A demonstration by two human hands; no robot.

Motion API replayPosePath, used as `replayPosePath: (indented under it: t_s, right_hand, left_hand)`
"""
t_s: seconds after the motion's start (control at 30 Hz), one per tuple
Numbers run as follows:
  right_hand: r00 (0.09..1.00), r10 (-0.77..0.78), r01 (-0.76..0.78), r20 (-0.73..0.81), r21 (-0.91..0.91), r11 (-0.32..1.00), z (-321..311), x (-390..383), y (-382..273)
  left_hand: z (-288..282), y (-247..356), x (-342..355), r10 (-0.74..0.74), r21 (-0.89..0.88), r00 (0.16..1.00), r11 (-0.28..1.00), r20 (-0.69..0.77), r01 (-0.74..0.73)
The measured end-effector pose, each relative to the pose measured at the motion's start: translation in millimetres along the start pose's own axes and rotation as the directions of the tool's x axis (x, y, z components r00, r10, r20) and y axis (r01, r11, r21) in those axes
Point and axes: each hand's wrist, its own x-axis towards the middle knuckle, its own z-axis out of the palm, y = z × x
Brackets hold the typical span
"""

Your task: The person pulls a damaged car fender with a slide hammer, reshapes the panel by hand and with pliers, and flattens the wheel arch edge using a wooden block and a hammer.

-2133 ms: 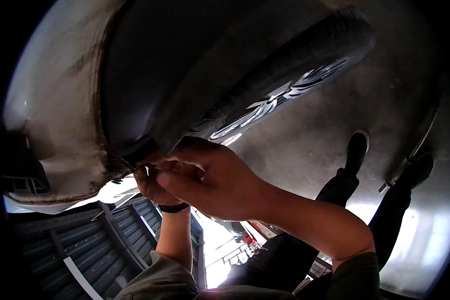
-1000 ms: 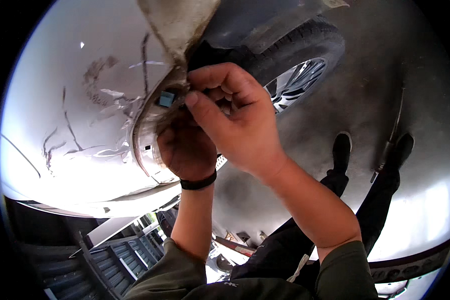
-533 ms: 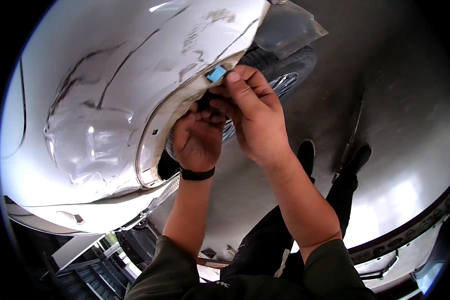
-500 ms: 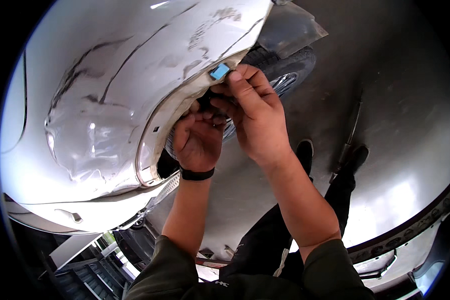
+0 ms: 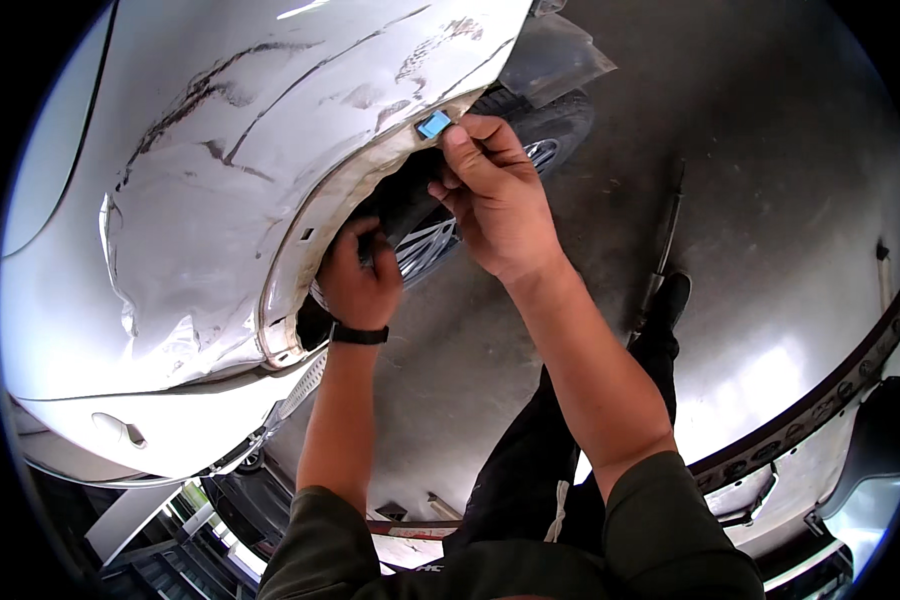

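Right hand (image 5: 452,150) by clip (image 5: 433,125) (contact unclear), left hand (image 5: 362,278) at arch (image 5: 290,262).

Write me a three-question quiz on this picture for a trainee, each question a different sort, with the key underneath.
1. Which hand is nearer the blue clip?
2. True or false: the white panel is smooth and unmarked.
3. Fill in: the black band is on the wrist of the ____.

Key
1. The right hand; its thumb is right by the clip.
2. False; it is dented and has dark scuffs.
3. left hand.
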Motion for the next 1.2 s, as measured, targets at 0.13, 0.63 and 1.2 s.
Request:
replayPosePath:
  t_s: [0.13,0.63,1.2]
  right_hand:
    - [0.99,-0.133,0.126,-0.04,-0.139,0.982,2.1,-2.4,-2.4]
    - [0.999,-0.039,0.04,-0.027,0.049,0.998,6.3,-13.4,9.0]
    - [0.892,0.411,-0.392,0.186,-0.131,0.911,29.9,-43.6,85.6]
  left_hand:
    - [25.4,-5.3,7.8,0.105,0.094,0.987,0.991,-0.12,-0.094]
    - [45.9,-23.3,6.0,0.206,0.379,0.965,0.916,-0.163,-0.131]
    - [5.1,-27.3,-104.3,-0.577,-0.901,0.808,0.404,-0.12,0.155]
